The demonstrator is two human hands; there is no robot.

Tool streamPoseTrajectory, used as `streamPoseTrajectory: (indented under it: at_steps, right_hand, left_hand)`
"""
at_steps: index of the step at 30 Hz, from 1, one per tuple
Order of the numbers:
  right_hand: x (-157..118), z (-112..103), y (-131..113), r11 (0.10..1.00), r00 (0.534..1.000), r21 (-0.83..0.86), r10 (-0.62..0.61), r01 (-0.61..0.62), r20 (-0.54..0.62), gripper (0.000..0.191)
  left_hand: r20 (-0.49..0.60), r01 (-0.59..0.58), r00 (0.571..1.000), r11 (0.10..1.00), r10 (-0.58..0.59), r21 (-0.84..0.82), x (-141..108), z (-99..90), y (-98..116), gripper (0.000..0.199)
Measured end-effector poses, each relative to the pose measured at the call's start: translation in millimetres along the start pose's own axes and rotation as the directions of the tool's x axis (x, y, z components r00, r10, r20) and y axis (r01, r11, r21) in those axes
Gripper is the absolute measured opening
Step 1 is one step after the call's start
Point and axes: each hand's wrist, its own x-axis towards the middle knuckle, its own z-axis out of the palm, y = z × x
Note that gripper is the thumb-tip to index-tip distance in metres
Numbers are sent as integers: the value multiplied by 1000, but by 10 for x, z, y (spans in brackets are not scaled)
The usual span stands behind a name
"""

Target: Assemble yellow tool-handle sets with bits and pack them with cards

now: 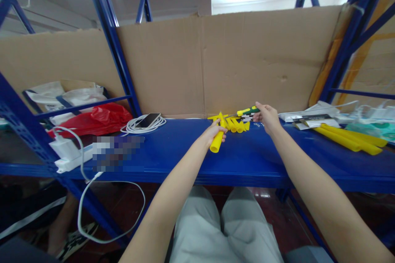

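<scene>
My left hand (215, 130) is closed round a yellow plastic tube (217, 141), its open round end facing me. A yellow crosspiece shows at the tube's far end. My right hand (268, 116) grips the end of a screwdriver (247, 111) with a yellow and green handle. The screwdriver's shaft points left and meets the far part of the tube; whether its tip sits in a screw is too small to tell. Just right of my left hand, several yellow tube pieces (239, 126) lie on the blue shelf (182, 148). Small dark and white items lie behind them.
Several long yellow tubes (345, 137) lie at the right. A phone (148, 120) rests on a coiled white cable at the left, near a red plastic bag (98, 118) and a white power strip (75, 159). A cardboard panel (247, 57) stands along the back.
</scene>
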Motion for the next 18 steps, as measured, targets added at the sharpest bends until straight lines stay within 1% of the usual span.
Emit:
streamPoseTrajectory:
  at_steps: [5,7,9,11,13,15,18]
  right_hand:
    - [8,7,14,994,994,33,-108,109,-13,32]
    - [39,-11,28,990,989,25,-138,140,-43,33]
    - [78,-43,36,989,986,17,-144,146,-86,33]
    - [105,-74,36,992,985,8,-125,127,-121,31]
    - [107,-90,31,995,986,-8,-97,97,-133,28]
    - [78,-79,29,997,991,-43,-63,58,-116,24]
    - [7,-20,48,993,999,-112,15,-20,-45,22]
  left_hand:
    - [-13,-69,998,997,69,-42,-7,14,5,80]
    - [-58,-87,995,994,83,-69,-3,8,12,80]
    - [-142,-110,985,989,94,-103,2,-6,19,80]
    - [-226,-140,968,983,111,-119,4,-21,22,79]
    - [-280,-172,950,981,140,-92,0,-27,18,77]
    - [-295,-187,941,981,167,-43,-6,-22,8,76]
    - [-274,-172,947,985,165,2,-5,-6,-14,76]
